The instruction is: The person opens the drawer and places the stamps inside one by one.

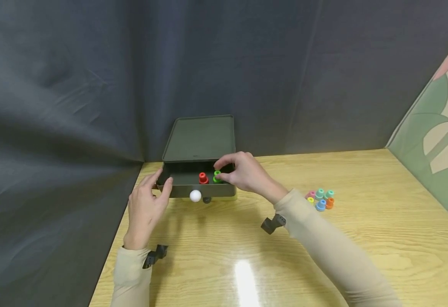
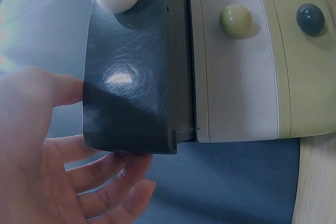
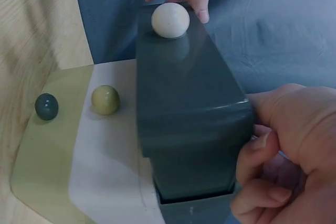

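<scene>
A small drawer cabinet (image 1: 202,137) stands against the dark cloth, its dark green top drawer (image 1: 177,191) pulled out. Inside the drawer stand a red stepped plastic peg (image 1: 203,179) and, to its right, a green stepped plastic peg (image 1: 217,177). My left hand (image 1: 147,204) holds the drawer's left front corner, thumb at the upper edge and fingers around the side. Over the drawer's right end, my right hand (image 1: 248,172) pinches the green peg between thumb and index finger. In the right wrist view the drawer front hides the pegs.
Several more pegs (image 1: 321,205), in pink, yellow, blue, orange and mint, stand grouped on the wooden table (image 1: 208,247) at the right. The top drawer has a white knob (image 1: 195,196). Below it are a white drawer (image 2: 236,87) and a yellow-green one (image 2: 307,87), both pushed in.
</scene>
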`<action>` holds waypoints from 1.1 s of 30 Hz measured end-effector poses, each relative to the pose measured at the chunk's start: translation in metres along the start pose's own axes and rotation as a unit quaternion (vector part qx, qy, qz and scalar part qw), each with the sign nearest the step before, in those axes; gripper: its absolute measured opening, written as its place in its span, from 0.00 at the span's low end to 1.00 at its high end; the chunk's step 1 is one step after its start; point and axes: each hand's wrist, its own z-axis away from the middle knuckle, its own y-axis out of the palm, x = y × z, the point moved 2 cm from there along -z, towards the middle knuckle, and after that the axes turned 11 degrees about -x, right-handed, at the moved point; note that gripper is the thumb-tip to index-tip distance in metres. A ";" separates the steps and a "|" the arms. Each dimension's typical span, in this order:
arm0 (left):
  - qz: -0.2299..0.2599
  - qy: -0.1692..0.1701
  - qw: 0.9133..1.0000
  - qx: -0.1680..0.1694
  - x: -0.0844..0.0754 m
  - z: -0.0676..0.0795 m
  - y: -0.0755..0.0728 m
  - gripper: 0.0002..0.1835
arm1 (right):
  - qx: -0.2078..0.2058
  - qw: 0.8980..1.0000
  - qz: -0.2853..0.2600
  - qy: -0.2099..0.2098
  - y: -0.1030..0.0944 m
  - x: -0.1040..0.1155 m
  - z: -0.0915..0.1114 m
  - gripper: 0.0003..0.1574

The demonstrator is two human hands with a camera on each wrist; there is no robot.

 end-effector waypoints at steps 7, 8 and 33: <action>0.001 -0.003 1.000 0.001 0.001 0.000 0.000 0.30 | 0.011 1.000 0.003 0.025 0.008 -0.003 -0.005 0.17; 0.001 -0.003 1.000 0.001 0.001 0.000 0.000 0.30 | 0.012 1.000 0.001 0.028 0.009 -0.004 -0.006 0.17; -0.001 -0.003 1.000 -0.001 0.003 0.001 -0.002 0.30 | -0.009 0.998 -0.064 -0.022 0.008 -0.010 0.000 0.16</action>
